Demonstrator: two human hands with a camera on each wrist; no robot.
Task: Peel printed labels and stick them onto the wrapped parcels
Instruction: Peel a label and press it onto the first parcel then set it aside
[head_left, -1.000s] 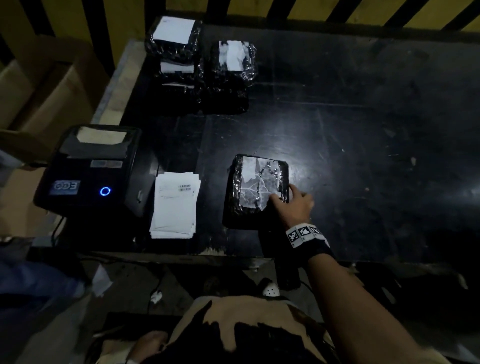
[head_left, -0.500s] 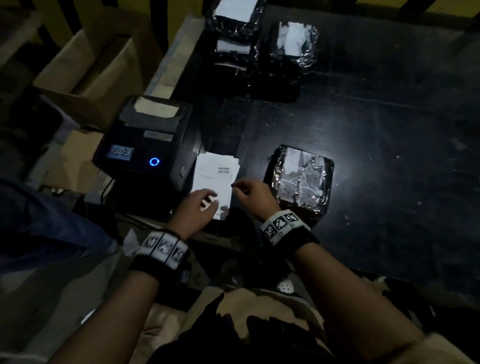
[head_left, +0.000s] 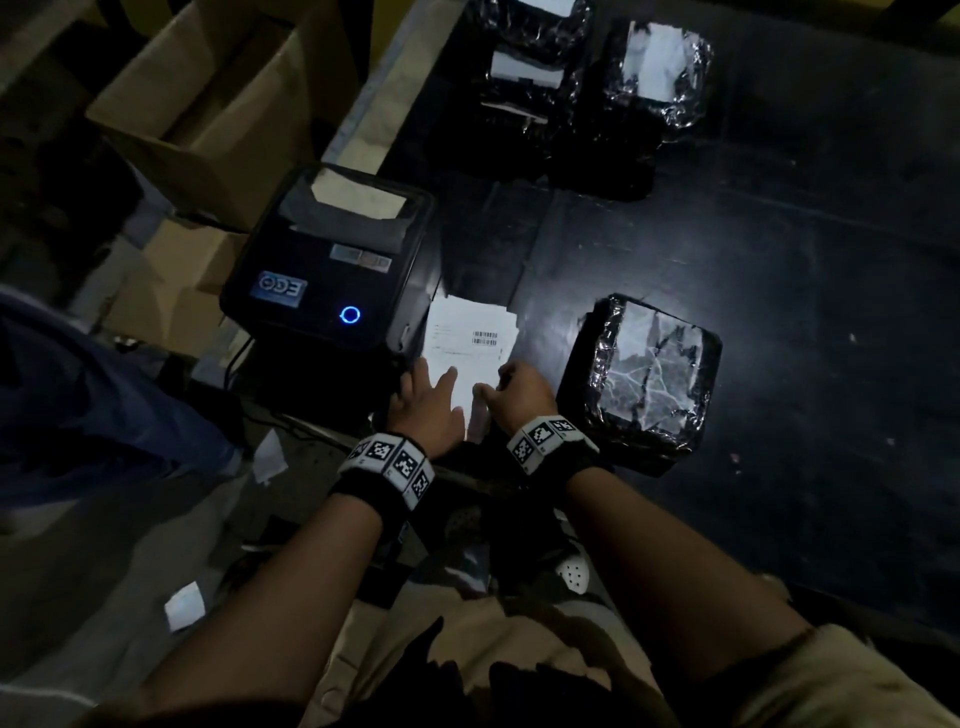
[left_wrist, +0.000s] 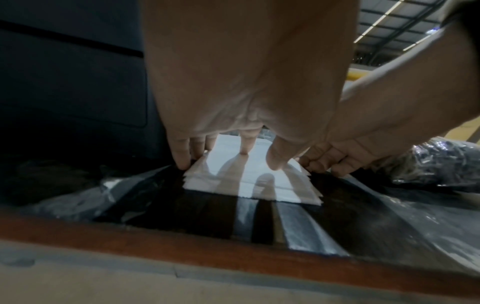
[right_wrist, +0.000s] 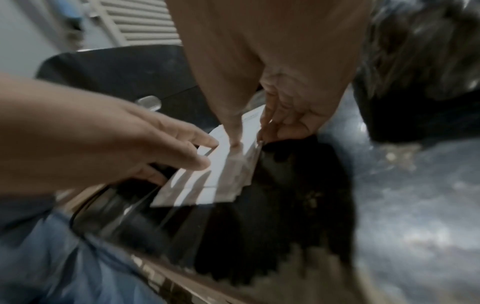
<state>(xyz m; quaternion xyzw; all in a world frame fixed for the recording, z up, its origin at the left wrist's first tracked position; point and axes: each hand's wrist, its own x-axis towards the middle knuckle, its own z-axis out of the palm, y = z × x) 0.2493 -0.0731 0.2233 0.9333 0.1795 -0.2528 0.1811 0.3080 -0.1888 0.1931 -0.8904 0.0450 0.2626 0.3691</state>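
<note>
A stack of white printed labels (head_left: 470, 343) lies on the black table beside the printer. My left hand (head_left: 434, 382) rests on the stack's near left part with straight fingers (left_wrist: 182, 156) pressing down. My right hand (head_left: 493, 392) is at the stack's right edge; its thumb (right_wrist: 235, 135) lies on top and its curled fingers (right_wrist: 267, 123) pinch the lifted edge of a label (right_wrist: 249, 162). A parcel (head_left: 644, 379) wrapped in black film with a crumpled white patch sits just right of my right hand.
A black label printer (head_left: 332, 265) with a blue lit button stands left of the stack. More wrapped parcels (head_left: 535, 78) are piled at the table's far edge. Cardboard boxes (head_left: 218, 104) stand on the floor to the left. Paper scraps (head_left: 183, 605) lie on the floor.
My right hand left the parcel and went left to the label stack. My left hand came up from my lap onto the stack. The head view shifted left and closer.
</note>
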